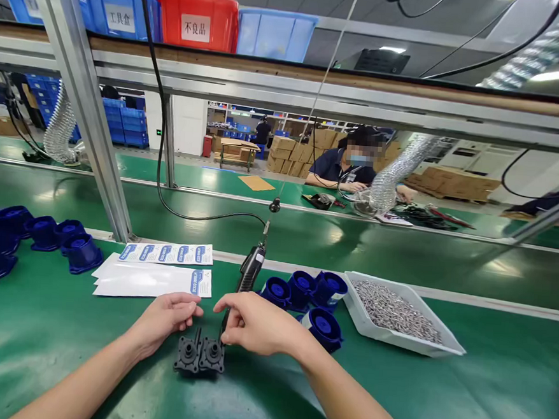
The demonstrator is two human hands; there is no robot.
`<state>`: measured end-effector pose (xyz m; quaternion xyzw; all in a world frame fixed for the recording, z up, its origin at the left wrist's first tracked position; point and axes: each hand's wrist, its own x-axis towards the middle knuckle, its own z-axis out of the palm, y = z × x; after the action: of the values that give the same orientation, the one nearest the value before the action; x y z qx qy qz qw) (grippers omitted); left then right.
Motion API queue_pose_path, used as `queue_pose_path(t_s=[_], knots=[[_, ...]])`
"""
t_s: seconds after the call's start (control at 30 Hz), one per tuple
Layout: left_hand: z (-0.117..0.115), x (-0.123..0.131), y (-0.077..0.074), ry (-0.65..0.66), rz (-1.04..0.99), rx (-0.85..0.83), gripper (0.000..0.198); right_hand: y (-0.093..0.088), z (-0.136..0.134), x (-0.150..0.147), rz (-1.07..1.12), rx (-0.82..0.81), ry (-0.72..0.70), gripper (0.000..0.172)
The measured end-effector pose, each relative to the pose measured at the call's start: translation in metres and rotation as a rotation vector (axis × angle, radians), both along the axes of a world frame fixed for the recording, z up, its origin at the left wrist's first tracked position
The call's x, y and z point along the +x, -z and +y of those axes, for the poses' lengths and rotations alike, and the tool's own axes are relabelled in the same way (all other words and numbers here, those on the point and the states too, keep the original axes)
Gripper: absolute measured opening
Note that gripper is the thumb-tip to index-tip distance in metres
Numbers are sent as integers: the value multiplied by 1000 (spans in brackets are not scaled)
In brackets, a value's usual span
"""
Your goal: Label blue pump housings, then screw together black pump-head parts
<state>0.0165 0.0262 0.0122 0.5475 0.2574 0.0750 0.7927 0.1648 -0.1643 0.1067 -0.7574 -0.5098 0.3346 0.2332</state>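
Note:
My left hand (169, 320) hovers beside two small black plastic housings (200, 355) standing side by side on the green mat. Its fingers are loosely curled, and nothing shows between them. At the right housing, my right hand (262, 323) is bent with a gap between index finger and thumb; its fingertips are at the edge, but contact is unclear. Behind that hand, a black electric screwdriver (251, 268) hangs from a cord, its lower end partly hidden. White label sheets (154, 280) with blue print lie beyond my left hand.
Several blue round caps (322, 327) stand right of the screwdriver, beside a white tray (360, 324) of small metal screws. More blue parts (82, 253) sit at far left. An aluminium post (84, 94) rises at left. Across the bench a person (342, 166) works near a duct (397, 170).

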Motion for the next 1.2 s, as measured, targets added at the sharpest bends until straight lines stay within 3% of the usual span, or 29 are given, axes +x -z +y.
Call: queue_pose_path(t_s=[0.2, 0.33, 0.43, 0.5, 0.57, 0.7, 0.83, 0.97, 1.03, 1.13, 1.2], knots=[[-2, 0, -4, -21, 29, 41, 80, -4, 4, -5, -25, -6, 13, 45], [-4, -1, -7, -24, 31, 65, 83, -7, -9, -12, -92, 51, 84, 41], [-4, -2, -10, -37, 38, 78, 87, 9, -29, -23, -84, 114, 177, 74], [-5, -2, -11, -53, 51, 84, 88, 32, -41, -30, 21, 175, 207, 96], [-6, -4, -12, -73, 58, 89, 88, 57, -47, -35, 122, 270, 229, 108], [-7, -8, -18, -93, 40, 106, 89, 87, -47, -39, 211, 409, 280, 99], [-10, -13, -32, -104, 24, 104, 88, 88, -47, -36, 163, 417, 257, 93], [-20, -22, -46, -77, 5, 40, 84, 82, -51, -30, -74, 524, 183, 103], [-30, -28, -51, -44, -12, -2, 81, 76, -50, -32, -325, 731, 144, 90], [-46, -37, -56, 19, -40, -54, 73, 60, -42, -46, -700, 1043, 91, 33], [-55, -41, -57, 58, -74, -84, 66, 49, -34, -59, -827, 1140, 46, 12]])
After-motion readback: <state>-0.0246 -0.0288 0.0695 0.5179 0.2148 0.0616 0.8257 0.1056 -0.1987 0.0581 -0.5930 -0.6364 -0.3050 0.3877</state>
